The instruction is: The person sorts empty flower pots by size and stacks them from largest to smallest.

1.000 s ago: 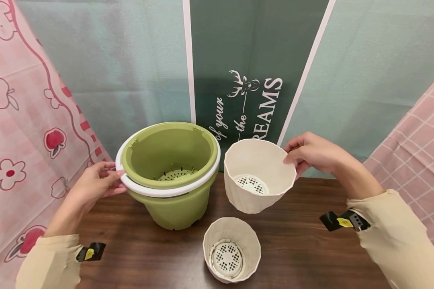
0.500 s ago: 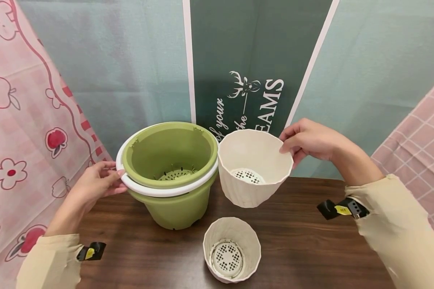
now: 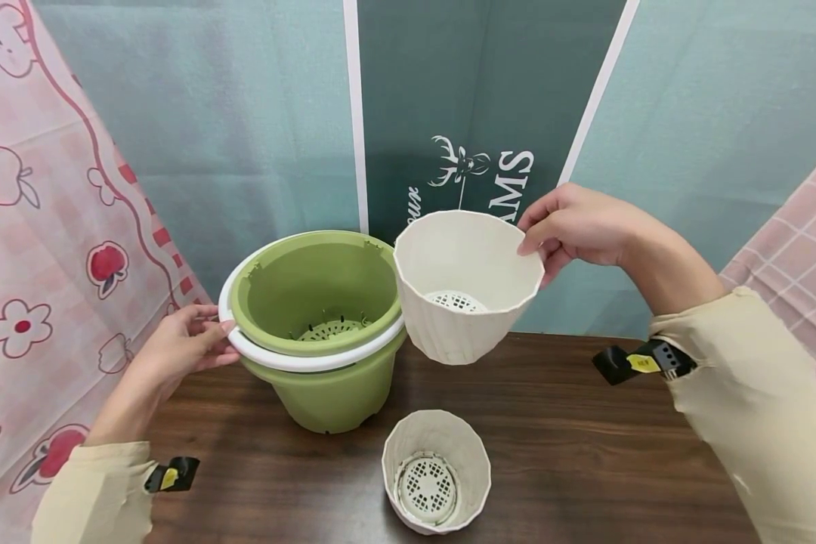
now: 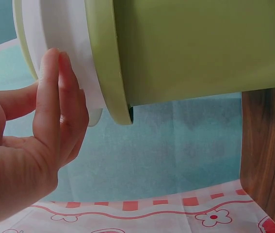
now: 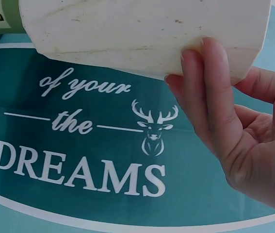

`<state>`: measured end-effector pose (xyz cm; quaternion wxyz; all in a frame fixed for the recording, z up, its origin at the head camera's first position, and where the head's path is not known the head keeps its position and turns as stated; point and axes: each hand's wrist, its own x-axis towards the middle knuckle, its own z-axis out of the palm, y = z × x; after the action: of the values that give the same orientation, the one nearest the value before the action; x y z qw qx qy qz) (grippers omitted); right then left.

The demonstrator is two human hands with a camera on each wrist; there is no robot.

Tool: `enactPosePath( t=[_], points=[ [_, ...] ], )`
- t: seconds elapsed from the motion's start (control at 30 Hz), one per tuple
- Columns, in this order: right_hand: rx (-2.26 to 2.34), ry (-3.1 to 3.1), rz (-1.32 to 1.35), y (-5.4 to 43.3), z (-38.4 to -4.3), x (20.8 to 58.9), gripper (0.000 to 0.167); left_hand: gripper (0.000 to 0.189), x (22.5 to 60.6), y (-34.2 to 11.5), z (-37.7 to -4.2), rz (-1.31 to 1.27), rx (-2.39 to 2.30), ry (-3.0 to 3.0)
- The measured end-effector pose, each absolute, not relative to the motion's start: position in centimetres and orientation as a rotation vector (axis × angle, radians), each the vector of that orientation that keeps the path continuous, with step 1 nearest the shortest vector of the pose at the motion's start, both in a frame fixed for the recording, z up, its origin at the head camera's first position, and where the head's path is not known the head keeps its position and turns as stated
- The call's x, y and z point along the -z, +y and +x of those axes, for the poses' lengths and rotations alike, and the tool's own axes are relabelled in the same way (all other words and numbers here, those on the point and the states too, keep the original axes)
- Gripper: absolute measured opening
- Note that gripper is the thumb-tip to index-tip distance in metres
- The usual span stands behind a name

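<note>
Nested flower pots stand on the table at left: a green pot (image 3: 340, 393) outermost, a white pot rim (image 3: 313, 362) above it, and another green pot (image 3: 316, 283) inside, with a slotted base. My left hand (image 3: 180, 344) pinches the white rim at its left side; the left wrist view shows the fingers (image 4: 47, 107) flat against it. My right hand (image 3: 588, 227) pinches the rim of a cream faceted flower pot (image 3: 452, 329), thumb inside, fingers (image 5: 217, 92) outside. This pot is raised above the table, its opening tipped toward me, overlapping the stack's right edge in the head view.
A smaller cream pot (image 3: 472, 449) with a pierced base stands upright on the wooden table (image 3: 571, 453), near the front. A teal printed curtain (image 3: 258, 113) hangs behind, and pink patterned cloths (image 3: 41, 249) hang at both sides.
My right hand has lifted the cream faceted flower pot higher and carried it left, toward the nested stack. The left hand and the pots on the table have stayed in place.
</note>
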<state>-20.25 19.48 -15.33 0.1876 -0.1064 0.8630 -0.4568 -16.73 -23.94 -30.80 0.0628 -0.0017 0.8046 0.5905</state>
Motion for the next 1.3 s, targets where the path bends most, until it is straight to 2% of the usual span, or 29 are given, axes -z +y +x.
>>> enactPosePath(
  t=[0.5,0.9,1.3],
  points=[
    [1.424,2.425,-0.258,17.1,-21.3,12.0,0.029,0.056,30.8,-23.8,-16.9,0.008,-1.784,2.422],
    [1.449,2.441,-0.247,14.3,-21.5,11.7,0.022,0.055,30.8,-23.7,-17.0,0.014,-1.776,2.436],
    [1.563,2.377,-0.246,11.3,-21.9,13.6,0.023,0.056,30.8,-23.7,-16.9,0.011,-1.768,2.446]
  ],
)
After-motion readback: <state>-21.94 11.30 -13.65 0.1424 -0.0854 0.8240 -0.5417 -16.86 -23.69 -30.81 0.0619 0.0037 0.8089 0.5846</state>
